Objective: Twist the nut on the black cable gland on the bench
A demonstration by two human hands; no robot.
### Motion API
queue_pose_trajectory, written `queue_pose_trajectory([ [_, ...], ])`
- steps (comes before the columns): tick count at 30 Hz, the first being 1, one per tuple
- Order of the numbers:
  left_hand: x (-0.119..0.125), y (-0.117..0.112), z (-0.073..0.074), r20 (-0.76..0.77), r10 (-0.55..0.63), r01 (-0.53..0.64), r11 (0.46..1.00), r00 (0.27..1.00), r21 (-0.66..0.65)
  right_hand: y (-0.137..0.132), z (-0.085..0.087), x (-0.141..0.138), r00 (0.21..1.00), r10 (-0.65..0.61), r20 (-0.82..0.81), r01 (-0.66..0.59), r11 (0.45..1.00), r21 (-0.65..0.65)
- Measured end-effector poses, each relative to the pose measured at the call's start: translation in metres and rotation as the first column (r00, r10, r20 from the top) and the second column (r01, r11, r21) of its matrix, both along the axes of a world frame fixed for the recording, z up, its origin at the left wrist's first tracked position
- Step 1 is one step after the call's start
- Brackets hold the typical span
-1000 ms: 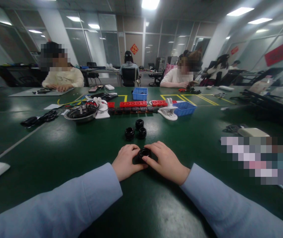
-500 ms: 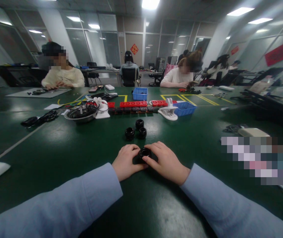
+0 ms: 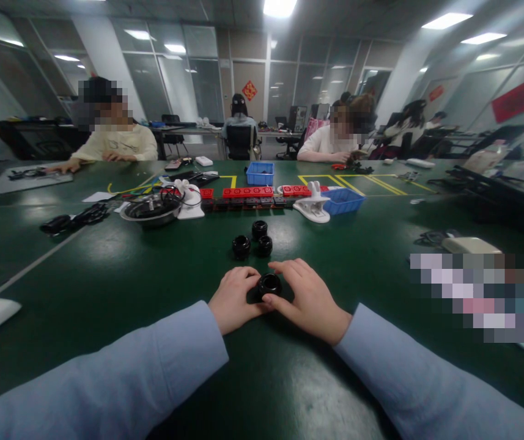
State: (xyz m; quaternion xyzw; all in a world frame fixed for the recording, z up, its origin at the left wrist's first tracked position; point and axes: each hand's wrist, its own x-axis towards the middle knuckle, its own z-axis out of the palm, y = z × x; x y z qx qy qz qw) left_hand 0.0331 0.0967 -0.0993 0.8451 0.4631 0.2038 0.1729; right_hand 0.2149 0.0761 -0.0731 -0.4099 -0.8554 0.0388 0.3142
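A black, hollow, ring-shaped part [image 3: 269, 285] stands on the green table in front of me, its round opening facing up. My left hand [image 3: 235, 297] is closed round its left side, with fingers behind and thumb in front. On the other side, my right hand [image 3: 308, 299] curves about the part. Its thumb tip is at the front of the part, while its index finger is spread away behind the rim. Just beyond my hands stand three similar black parts: a left one [image 3: 241, 247], a right one [image 3: 265, 246] and a rear one [image 3: 259, 230].
Farther back lie red and black strips [image 3: 247, 192], a white clip stand [image 3: 313, 205], blue bins [image 3: 260, 173] and a metal bowl [image 3: 151, 211] of black items. Black cables [image 3: 78, 218] lie left; a beige device [image 3: 471, 245] lies right. Other people sit across the table.
My right thumb has slid down from the rim toward the front of the part, and the index finger has lifted away. A person at far left has shifted a grey board leftward.
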Motion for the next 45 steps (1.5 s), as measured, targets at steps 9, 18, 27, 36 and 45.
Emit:
queue_pose_trajectory([
  [9, 0.001, -0.001, 0.003, -0.004, 0.008, -0.008, 1.000, 1.000, -0.006, 0.001, 0.001, -0.001, 0.999, 0.028, 0.019, -0.028, 1.000, -0.008],
  [18, 0.000, 0.000, 0.001, -0.009, 0.007, -0.007, 1.000, 1.000, 0.003, -0.001, 0.003, 0.000, 0.993, 0.116, 0.019, -0.117, 0.993, 0.029],
  [27, 0.001, 0.002, -0.002, 0.012, 0.033, -0.033, 0.999, 0.999, -0.010, -0.004, 0.010, -0.004, 0.953, 0.194, 0.233, -0.202, 0.979, 0.012],
  [36, 0.001, 0.002, -0.001, -0.007, 0.014, -0.014, 1.000, 1.000, -0.015, -0.012, 0.011, -0.005, 0.909, 0.361, 0.210, -0.373, 0.928, 0.019],
  [45, 0.001, 0.000, 0.003, -0.005, 0.030, -0.030, 0.998, 1.000, -0.052, 0.018, 0.001, 0.018, 0.956, -0.014, 0.292, 0.032, 0.998, -0.057],
])
